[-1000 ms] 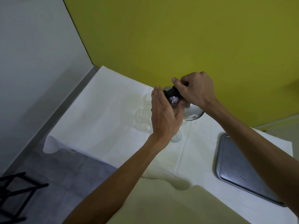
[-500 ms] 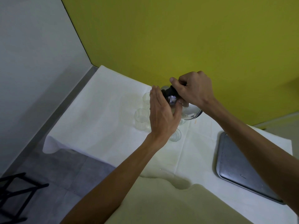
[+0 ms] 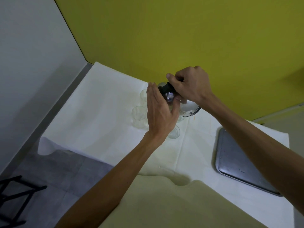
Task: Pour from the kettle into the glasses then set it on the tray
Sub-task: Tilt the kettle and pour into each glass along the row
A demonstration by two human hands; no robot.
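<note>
A shiny steel kettle (image 3: 189, 108) with a black handle is tilted to the left over a cluster of clear glasses. My right hand (image 3: 191, 87) grips its black handle from above. My left hand (image 3: 160, 112) lies flat against the kettle's left side, thumb touching the metal, fingers straight. One glass (image 3: 138, 116) stands left of my left hand, another (image 3: 143, 94) behind it, and a third (image 3: 174, 133) shows below the palm. The kettle's spout is hidden by my left hand. A grey metal tray (image 3: 233, 158) lies at the right, partly under my right forearm.
A white cloth (image 3: 98, 112) covers the table, which meets a yellow wall (image 3: 164, 38) at the back. The table's left edge drops to a grey floor (image 3: 57, 170). A black frame (image 3: 13, 195) stands at the lower left. A cream cloth (image 3: 164, 203) lies along the near edge.
Both hands and the kettle have stayed nearly in place. My left hand's fingers have shifted slightly up along the kettle's side.
</note>
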